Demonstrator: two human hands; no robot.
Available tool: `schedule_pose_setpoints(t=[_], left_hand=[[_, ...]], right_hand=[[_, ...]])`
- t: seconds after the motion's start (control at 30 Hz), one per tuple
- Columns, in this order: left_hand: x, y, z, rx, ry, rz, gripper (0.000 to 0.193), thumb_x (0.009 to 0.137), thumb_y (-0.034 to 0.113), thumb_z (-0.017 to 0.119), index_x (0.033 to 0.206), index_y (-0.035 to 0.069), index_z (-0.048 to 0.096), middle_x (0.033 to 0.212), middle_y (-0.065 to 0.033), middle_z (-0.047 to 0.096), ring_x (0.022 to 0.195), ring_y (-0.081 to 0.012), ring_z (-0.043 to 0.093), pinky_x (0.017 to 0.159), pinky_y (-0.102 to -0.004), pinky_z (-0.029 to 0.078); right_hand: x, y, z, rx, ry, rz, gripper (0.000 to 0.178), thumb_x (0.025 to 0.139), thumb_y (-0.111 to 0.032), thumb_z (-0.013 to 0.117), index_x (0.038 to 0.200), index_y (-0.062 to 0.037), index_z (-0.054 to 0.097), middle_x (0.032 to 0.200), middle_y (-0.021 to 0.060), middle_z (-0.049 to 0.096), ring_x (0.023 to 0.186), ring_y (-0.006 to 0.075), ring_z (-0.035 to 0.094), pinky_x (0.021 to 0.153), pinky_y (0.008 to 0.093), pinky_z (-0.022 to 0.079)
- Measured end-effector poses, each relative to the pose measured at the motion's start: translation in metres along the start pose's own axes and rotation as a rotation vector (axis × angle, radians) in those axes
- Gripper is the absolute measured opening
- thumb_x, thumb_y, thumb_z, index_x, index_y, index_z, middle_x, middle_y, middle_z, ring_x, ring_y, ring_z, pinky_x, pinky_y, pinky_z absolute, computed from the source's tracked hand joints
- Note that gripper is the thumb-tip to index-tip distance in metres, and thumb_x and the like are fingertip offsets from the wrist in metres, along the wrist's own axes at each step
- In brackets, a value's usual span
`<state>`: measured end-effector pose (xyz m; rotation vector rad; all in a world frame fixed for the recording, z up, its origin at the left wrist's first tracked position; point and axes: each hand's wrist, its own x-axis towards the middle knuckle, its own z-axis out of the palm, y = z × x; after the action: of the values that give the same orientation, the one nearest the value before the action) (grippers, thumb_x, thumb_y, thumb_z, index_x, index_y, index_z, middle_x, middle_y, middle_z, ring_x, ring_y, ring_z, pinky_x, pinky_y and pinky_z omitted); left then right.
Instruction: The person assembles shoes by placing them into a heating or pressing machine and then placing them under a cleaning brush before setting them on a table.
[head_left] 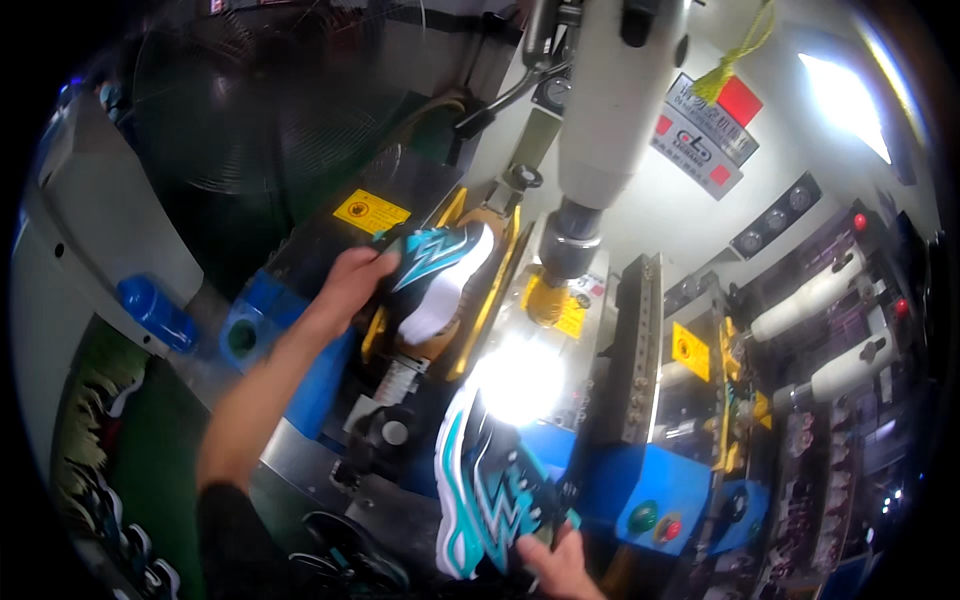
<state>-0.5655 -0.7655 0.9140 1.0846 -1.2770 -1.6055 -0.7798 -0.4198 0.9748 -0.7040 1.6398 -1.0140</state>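
Nearest, at 6 o'clock from the middle of the view, is the near shoe [495, 505], tilted with its pale sole edge toward 9 o'clock; glare hides its upper end. The right hand [558, 568], between 5 and 6 o'clock, pinches its lower end, thumb in sight, most other fingers hidden. A firmer hold there would likely stop it twisting.

A blue button box [655, 495] sits between 4 and 5 o'clock; elbow and shoe are best held off it.

At 9 o'clock the left hand [358, 285] grips the far shoe [440, 262], thumb along it, other fingers mostly out of sight. That shoe lies just off the middle toward 10 o'clock, over the machine's yellow rails [490, 310]; I cannot tell whether it touches them. A steady, level wrist should help it clear both rails.

Farther, toward 1 o'clock, the pale machine column [610, 120] looms; fingers are safest away from underneath.
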Motion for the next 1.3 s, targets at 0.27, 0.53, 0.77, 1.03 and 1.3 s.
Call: schedule_pose_setpoints(t=[0.27,0.53,0.77,1.03,1.3], left_hand=[[-0.233,-0.070,-0.100,-0.553,0.691,0.232,0.049,0.095,0.028,0.049,0.135,0.003,0.038,0.127,-0.0162,0.049,0.114,-0.0288,0.052,0.098,-0.0431,0.044],[-0.394,-0.136,-0.138,-0.434,1.125,0.064,0.054,0.095,0.036,0.039,0.138,0.003,0.036,0.132,-0.0186,0.046,0.116,-0.0324,0.051,0.098,-0.0455,0.044],[-0.401,-0.135,-0.089,-0.490,1.067,0.014,0.053,0.095,0.035,0.041,0.137,0.003,0.037,0.132,-0.0190,0.046,0.115,-0.0328,0.052,0.097,-0.0464,0.044],[-0.440,-0.113,-0.027,-0.680,0.875,0.199,0.052,0.094,0.034,0.043,0.136,0.003,0.038,0.132,-0.0194,0.047,0.114,-0.0333,0.053,0.097,-0.0474,0.044],[-0.491,-0.103,0.060,-0.454,0.763,0.154,0.051,0.086,0.016,0.057,0.131,-0.003,0.039,0.124,-0.0150,0.050,0.115,-0.0253,0.049,0.100,-0.0399,0.039]], right_hand=[[0.223,-0.139,0.075,0.228,-0.284,0.289,0.023,0.093,-0.020,0.049,0.104,-0.0022,0.059,0.086,0.0116,0.067,0.072,0.0240,0.068,0.075,0.0327,0.056],[0.358,-0.065,0.199,-0.653,0.388,-0.400,0.069,0.079,-0.017,0.060,0.127,0.0120,0.021,0.126,0.0356,0.030,0.112,0.0503,0.043,0.097,0.0488,0.039],[0.343,-0.084,0.177,-0.670,0.347,-0.305,0.070,0.077,-0.022,0.065,0.129,0.0032,0.027,0.123,0.0294,0.032,0.108,0.0429,0.048,0.093,0.0439,0.042],[0.153,-0.057,0.105,-1.037,-0.171,-1.305,0.061,0.078,-0.025,0.070,0.126,0.0030,0.045,0.133,0.0253,0.044,0.118,0.0396,0.049,0.098,0.0415,0.042],[-0.033,0.103,-0.046,-1.317,-0.021,-0.747,0.084,0.076,-0.035,0.073,0.141,-0.0027,0.032,0.145,0.0281,0.024,0.134,0.0419,0.027,0.107,0.0555,0.023]])
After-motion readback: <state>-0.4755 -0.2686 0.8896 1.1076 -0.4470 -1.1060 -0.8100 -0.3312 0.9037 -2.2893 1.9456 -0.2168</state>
